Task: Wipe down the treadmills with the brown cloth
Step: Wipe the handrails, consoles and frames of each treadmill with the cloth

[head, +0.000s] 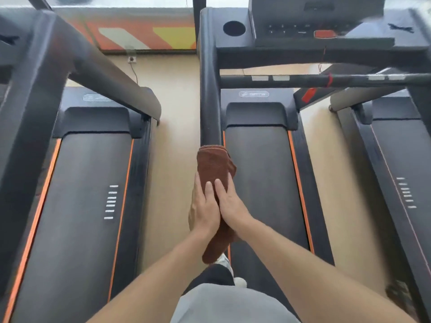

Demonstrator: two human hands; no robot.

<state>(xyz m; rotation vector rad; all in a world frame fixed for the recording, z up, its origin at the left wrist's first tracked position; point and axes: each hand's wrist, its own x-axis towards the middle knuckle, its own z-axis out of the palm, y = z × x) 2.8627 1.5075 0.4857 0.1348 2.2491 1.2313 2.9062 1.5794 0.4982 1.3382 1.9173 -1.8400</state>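
A brown cloth is wrapped over the near end of the middle treadmill's black left handrail. My left hand and my right hand lie side by side on top of the cloth, fingers straight and pointing away from me, pressing it onto the rail. A loose tail of the cloth hangs down below my wrists. The middle treadmill's belt runs to the right of the rail, and its console sits at the top.
A second treadmill stands at the left and a third at the right, with strips of beige floor between them. A crossbar spans the middle treadmill. A wall socket with a cable is at the back.
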